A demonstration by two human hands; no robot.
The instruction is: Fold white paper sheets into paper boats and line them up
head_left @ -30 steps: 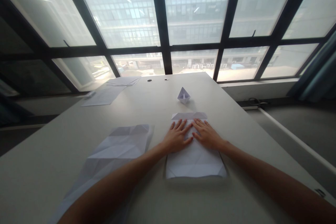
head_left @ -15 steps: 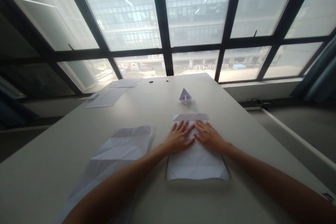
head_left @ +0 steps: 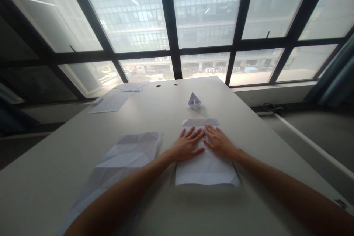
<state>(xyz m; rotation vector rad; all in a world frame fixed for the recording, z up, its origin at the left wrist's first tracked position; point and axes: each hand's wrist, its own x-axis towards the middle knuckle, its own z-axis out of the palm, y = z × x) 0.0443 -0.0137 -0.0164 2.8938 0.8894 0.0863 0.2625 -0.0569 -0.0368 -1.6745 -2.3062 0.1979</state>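
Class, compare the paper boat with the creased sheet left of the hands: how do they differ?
The paper boat stands up, folded; the creased sheet lies nearly flat.
The boat looks much smaller; the sheet spreads wide.
The boat is fully uncovered; the left forearm hides part of the sheet.
Both are white paper.

Big dark-framed windows [head_left: 204, 11] fill the far side, with a pale office building outside; bright daylight spills onto a long white table [head_left: 166, 110]. Bluish curtains [head_left: 334, 77] hang at both sides; the floor [head_left: 312, 129] looks grey.
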